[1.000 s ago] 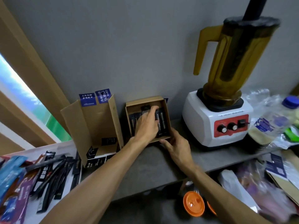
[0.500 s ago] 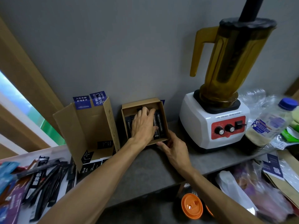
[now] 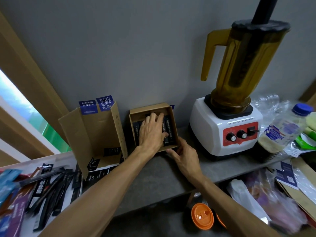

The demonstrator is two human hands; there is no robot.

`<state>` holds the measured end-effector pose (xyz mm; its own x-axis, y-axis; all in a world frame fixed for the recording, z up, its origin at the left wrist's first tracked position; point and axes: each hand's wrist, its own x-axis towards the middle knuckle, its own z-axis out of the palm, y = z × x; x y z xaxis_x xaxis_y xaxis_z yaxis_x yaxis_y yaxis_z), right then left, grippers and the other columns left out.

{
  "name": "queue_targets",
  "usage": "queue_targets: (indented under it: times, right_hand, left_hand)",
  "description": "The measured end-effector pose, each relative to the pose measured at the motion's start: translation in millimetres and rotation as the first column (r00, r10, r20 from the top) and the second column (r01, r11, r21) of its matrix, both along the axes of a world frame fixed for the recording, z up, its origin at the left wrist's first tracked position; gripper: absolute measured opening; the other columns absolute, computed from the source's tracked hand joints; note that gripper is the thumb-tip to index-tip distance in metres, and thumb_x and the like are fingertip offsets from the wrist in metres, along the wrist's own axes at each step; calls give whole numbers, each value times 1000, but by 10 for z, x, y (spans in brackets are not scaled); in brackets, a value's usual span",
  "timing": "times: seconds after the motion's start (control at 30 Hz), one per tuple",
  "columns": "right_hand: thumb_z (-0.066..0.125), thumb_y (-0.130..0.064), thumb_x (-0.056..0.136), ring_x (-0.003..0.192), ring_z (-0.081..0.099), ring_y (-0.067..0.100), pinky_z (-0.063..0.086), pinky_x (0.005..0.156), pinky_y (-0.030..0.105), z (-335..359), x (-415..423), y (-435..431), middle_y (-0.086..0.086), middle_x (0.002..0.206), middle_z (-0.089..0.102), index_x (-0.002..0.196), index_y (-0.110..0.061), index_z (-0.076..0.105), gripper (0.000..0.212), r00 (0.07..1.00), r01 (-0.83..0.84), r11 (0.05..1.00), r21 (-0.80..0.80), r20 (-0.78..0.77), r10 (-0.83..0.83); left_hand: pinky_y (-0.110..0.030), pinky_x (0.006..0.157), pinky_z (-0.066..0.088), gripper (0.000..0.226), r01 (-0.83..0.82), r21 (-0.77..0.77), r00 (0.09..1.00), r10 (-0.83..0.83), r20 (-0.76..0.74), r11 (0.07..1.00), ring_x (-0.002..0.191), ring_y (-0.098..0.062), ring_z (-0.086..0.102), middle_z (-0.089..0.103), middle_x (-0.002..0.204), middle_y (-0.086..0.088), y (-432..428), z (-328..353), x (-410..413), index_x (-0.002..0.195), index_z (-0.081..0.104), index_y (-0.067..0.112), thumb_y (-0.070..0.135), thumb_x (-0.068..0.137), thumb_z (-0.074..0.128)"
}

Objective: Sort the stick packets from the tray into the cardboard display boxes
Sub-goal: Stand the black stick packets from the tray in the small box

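A small open cardboard display box (image 3: 171,115) leans against the grey wall on the counter. Black stick packets (image 3: 168,132) stand side by side inside it. My left hand (image 3: 151,132) lies flat inside the box, fingers straight, pressing on the packets. My right hand (image 3: 183,153) grips the box's lower right corner. To the left, a larger cardboard box (image 3: 95,132) with blue labels stands open. A white tray (image 3: 20,165) at the far left holds several loose black stick packets (image 3: 51,187) and blue and purple sachets (image 3: 10,190).
A white blender (image 3: 224,132) with an amber jug stands right of the small box. Plastic bottles (image 3: 282,129) and bags crowd the far right. Below the counter edge sit an orange lid (image 3: 202,216) and wrapped items.
My left hand has shifted slightly inside the box, the fingers spreading flatter over the packets. My right hand keeps its hold on the corner. The camera has swung a little to the right.
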<state>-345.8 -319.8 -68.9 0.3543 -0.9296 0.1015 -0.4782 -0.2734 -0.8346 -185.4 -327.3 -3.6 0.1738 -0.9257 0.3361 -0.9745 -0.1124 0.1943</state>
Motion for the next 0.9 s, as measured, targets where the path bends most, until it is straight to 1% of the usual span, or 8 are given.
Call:
queue_targets:
  times: [0.1,0.2,0.3,0.4,0.53,0.7,0.8,0.9]
  right_hand:
    - [72,-41,88,94,57,-11,47,89,16,30,-1,19,-12,125,61,151,-25,34,75,999,15,999,41,40,-17]
    - [76,-37,86,84,62,-2,49,74,16,96,-39,134,-11,103,62,153,-24,27,84,989,82,992,91,114,-92]
    - [75,-39,85,87,62,-5,55,75,23,144,-69,388,-10,102,61,144,-32,34,72,978,112,992,63,167,-121]
    - [73,-36,87,94,62,-5,55,76,22,224,20,700,-14,106,60,126,-37,46,48,982,57,998,22,177,-60]
    - [71,-39,86,86,63,2,56,72,22,364,380,1059,-7,90,63,112,-32,56,31,990,-25,997,-68,133,34]
    - [58,-58,81,84,64,3,56,72,19,513,1001,1468,-9,90,64,116,-32,56,44,966,-206,976,-68,146,214]
    - [67,-43,88,82,63,1,54,68,17,565,1401,1689,-10,85,65,114,-33,59,30,948,-290,957,-24,132,290]
    - [69,-33,92,78,61,0,49,65,13,611,1735,1884,-12,79,62,107,-31,62,16,922,-369,929,-18,115,369]
  left_hand:
    - [-38,96,47,74,33,-8,997,-33,-63,999,114,-20,49,47,122,-2,154,128,-4,144,37,22,38,82,75]
    - [-36,93,51,55,122,-20,977,-124,-174,992,115,-15,51,48,123,3,479,289,-9,137,48,23,39,89,68]
    - [-24,87,49,39,196,-57,945,-204,-258,979,104,-4,52,53,117,11,1006,418,83,128,56,27,42,93,61]
    - [-8,75,40,24,143,-110,939,-170,-299,984,88,5,52,54,101,19,1574,460,336,113,63,30,41,93,61]
    - [-7,72,40,12,-54,-113,936,10,-353,992,87,6,54,57,93,20,2205,366,787,102,66,33,37,91,65]
    - [-16,74,43,9,-320,-40,885,283,-371,947,85,1,55,57,92,16,2846,129,1351,100,64,31,32,91,66]
    - [-25,74,44,14,-500,6,831,481,-279,866,87,-9,56,56,95,8,3078,12,1670,102,66,23,28,89,69]
    - [-36,87,46,25,-573,119,812,581,-48,811,100,-21,55,57,105,-1,3149,-95,1940,108,67,20,36,89,66]
